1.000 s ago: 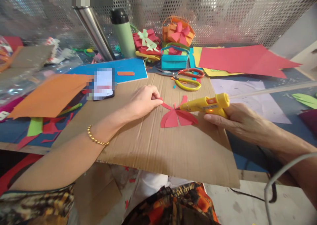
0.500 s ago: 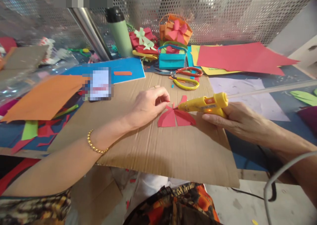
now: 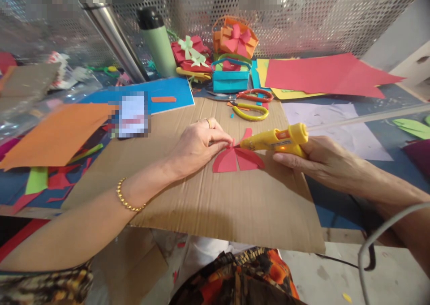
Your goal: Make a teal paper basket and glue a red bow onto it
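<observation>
On a brown cardboard sheet lies a red paper bow with fanned, folded pieces. My left hand is closed, its thumb and fingertips pinched at the bow's upper left, by the centre. The exact bit of paper between the fingertips is partly hidden. A yellow hot glue gun is gripped in my right hand, its nozzle pointing left and touching or almost touching the bow's middle. A long translucent glue stick sticks out of the gun's back, and its small orange light is lit.
Behind the bow lie yellow-handled scissors and red-handled scissors. Small paper bags, a green bottle and a metal post stand further back. Red sheets lie right; orange paper and a phone left. A grey cable loops at lower right.
My left fingertips have moved slightly right and closed at the bow's centre. The glue gun's nozzle stays at the bow, and the whole view has shifted a little.
</observation>
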Available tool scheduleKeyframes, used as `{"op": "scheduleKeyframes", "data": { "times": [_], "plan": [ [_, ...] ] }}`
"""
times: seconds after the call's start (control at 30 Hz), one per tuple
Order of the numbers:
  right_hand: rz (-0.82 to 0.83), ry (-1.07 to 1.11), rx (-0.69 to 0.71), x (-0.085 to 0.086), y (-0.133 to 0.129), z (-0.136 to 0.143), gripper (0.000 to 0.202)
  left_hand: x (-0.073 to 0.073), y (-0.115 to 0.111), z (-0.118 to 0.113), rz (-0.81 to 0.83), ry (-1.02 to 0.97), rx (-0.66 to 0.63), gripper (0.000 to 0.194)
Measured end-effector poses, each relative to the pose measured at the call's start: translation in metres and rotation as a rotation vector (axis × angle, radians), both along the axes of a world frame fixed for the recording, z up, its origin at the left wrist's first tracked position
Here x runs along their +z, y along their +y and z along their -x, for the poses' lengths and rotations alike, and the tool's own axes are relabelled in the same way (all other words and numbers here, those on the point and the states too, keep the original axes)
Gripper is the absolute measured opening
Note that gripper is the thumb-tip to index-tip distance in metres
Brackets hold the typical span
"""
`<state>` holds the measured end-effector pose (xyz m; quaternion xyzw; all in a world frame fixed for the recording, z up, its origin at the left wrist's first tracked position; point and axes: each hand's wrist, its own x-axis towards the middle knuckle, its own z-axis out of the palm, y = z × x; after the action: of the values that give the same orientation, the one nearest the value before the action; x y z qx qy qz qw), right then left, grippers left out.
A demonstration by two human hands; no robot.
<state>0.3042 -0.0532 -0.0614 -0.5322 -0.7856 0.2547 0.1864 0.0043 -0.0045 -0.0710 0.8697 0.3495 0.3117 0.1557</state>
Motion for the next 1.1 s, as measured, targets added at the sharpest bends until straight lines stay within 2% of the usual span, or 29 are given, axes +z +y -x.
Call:
{"op": "scheduleKeyframes", "data": {
  "times": [0.27,0.43,0.8,1.1],
  "plan": [
    [0.001,0.004,-0.004,0.0011,0.0008,0.0020,0.073,0.0005,-0.0011,0.0038,-0.051,0.018,-0.063,0.020],
    [-0.012,0.010,0.004,0.0037,0.0003,0.0046,0.074,-0.0001,-0.0015,0.0017,-0.104,0.055,-0.016,0.014],
    [-0.031,0.016,0.011,0.0029,0.0012,0.0050,0.073,-0.0041,-0.0044,-0.0019,-0.252,0.094,-0.022,0.014],
    [-0.001,-0.023,-0.009,0.0050,0.0001,0.0069,0.077,-0.0069,-0.0041,-0.0038,-0.301,0.167,-0.050,0.024]
  ]
}}
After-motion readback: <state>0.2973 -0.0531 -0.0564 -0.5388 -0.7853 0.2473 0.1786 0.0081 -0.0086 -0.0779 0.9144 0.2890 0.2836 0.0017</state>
